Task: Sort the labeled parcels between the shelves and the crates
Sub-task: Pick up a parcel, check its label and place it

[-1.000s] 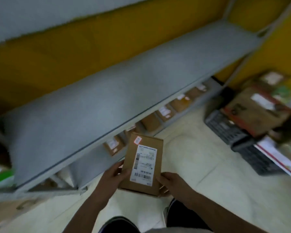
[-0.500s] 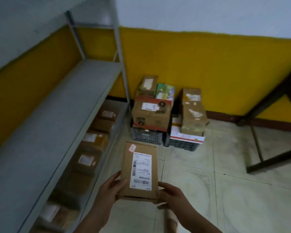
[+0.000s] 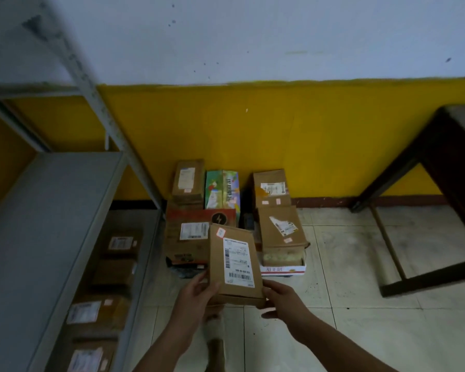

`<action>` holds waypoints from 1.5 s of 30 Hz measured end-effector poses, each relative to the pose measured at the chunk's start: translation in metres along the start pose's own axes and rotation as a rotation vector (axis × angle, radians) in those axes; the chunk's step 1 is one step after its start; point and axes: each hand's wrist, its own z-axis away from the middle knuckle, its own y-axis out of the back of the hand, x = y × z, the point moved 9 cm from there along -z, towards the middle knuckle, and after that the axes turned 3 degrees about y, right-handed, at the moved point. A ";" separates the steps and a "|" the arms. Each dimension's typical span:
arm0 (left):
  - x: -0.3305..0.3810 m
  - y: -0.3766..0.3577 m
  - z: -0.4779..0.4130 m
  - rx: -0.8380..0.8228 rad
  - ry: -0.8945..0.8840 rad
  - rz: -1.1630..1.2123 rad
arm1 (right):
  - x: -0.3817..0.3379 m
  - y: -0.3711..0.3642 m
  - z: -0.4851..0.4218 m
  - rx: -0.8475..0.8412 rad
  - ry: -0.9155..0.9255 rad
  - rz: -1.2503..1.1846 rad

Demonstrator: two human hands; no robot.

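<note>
Parcel held mid-air over tiled floor, white label up, small red sticker at far-left corner. Left hand grips near-left edge, thumb on top. Right hand curls round near-right corner. Just beyond: boxes piled on crates by yellow wall (crates mostly hidden). Grey shelf at left, labeled parcels on lower level. Dark table far right.

parcel: matt brown cardboard, white paper label | shelf: matt grey metal | floor right of shelf: smooth pale tile | table further right: dark wood
</note>
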 end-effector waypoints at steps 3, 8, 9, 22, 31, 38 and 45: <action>0.014 0.001 -0.067 -0.029 0.041 -0.017 | -0.006 0.004 -0.053 0.069 -0.058 -0.051; 0.044 -0.017 -0.165 -0.114 0.113 -0.052 | -0.027 0.023 -0.126 0.148 -0.138 -0.139; 0.055 -0.024 -0.178 -0.124 0.107 -0.052 | -0.035 0.029 -0.137 0.157 -0.140 -0.146; 0.080 -0.112 -0.351 0.041 0.059 -0.031 | -0.086 0.164 -0.330 0.098 -0.064 0.024; 0.056 -0.166 -0.456 0.301 -0.220 -0.016 | 0.034 0.349 -0.558 0.441 -0.095 0.406; 0.022 -0.166 -0.470 0.300 -0.281 -0.025 | 0.121 0.320 -0.625 0.230 -0.143 0.724; 0.016 -0.160 -0.460 0.457 -0.351 -0.139 | 0.145 0.316 -0.637 0.213 -0.216 0.952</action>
